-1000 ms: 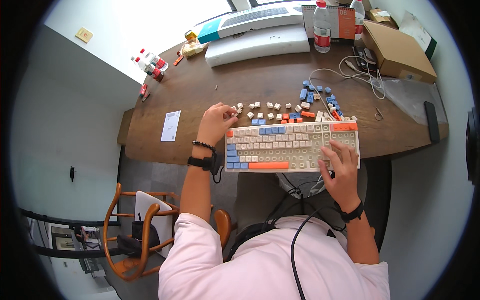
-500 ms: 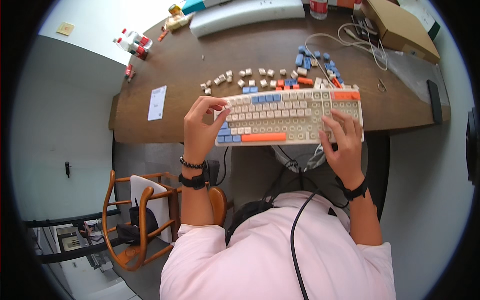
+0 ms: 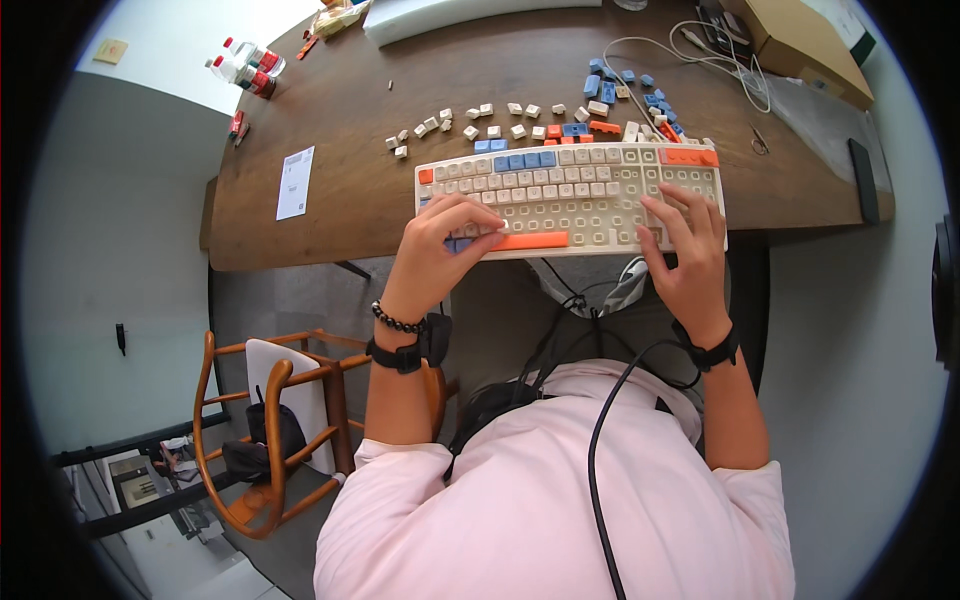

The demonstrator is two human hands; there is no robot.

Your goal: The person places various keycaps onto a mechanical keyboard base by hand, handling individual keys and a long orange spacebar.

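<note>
Brown wooden table (image 3: 330, 200) bears keyboard (image 3: 570, 195); wooden chair (image 3: 270, 430) stands beside.

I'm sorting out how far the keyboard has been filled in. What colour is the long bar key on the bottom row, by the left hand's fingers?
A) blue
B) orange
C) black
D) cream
B: the long bar key on the keyboard's bottom row is orange, lying just right of the left hand; the keys around it are mostly cream.
</note>
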